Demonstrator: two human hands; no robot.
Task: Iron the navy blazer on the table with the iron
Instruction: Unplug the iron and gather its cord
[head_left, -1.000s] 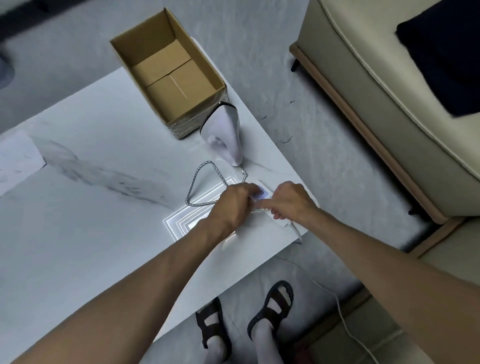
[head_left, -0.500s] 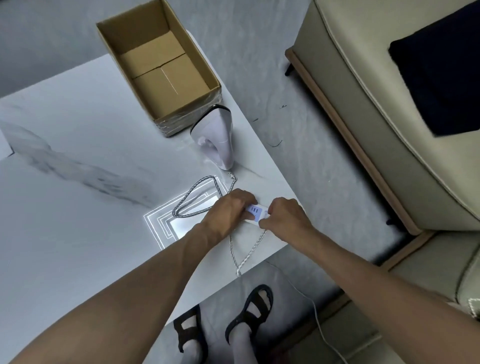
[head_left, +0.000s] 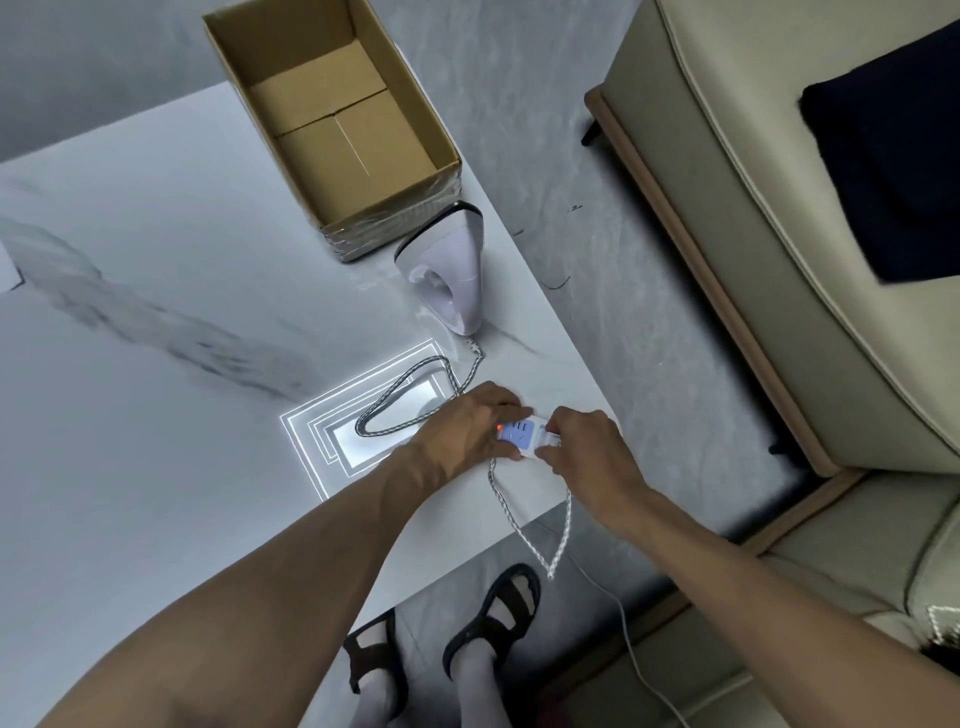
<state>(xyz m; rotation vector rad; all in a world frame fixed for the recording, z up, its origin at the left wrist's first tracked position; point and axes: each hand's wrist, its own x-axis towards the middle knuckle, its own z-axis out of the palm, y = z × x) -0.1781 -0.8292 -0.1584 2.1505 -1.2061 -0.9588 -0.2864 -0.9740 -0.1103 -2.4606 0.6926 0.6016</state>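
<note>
A white iron (head_left: 451, 270) stands upright near the right edge of the white marble table (head_left: 156, 389). Its braided cord (head_left: 400, 384) loops on the table, and a second loop hangs over the front edge. My left hand (head_left: 467, 431) grips a white and blue power strip (head_left: 522, 436) whose red light is on. My right hand (head_left: 592, 452) pinches something at the strip's right end; what it holds is hidden under the fingers. A navy garment (head_left: 888, 166) lies on the beige sofa (head_left: 753, 249) at the right, apart from the table.
An open, empty cardboard box (head_left: 337, 130) stands on the table just behind the iron. A thin white cable (head_left: 628, 639) runs down over the grey floor. My feet in black sandals (head_left: 493, 618) are below the table's front edge. A sheet of paper (head_left: 8, 265) lies at far left.
A red light now glows on the power strip. A loop of the braided cord has slid over the table's front edge. My view has shifted right and closer.
</note>
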